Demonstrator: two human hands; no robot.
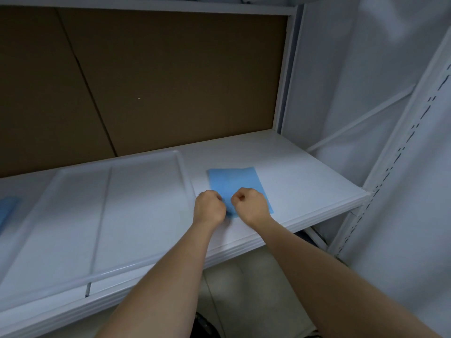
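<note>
White metal shelf (305,172), flat, stepped front lip, right end at a slotted upright. Three things lie on it. Large shallow white tray (146,203) fills the left and middle, raised rim, long side along the front edge, nothing in it. Blue cloth (234,181) just right of the tray, flat, rectangular, close to the tray rim but apart from it, near edge close to the shelf front. Second blue piece (7,208) far left beyond the tray, cut off by the frame.
</note>
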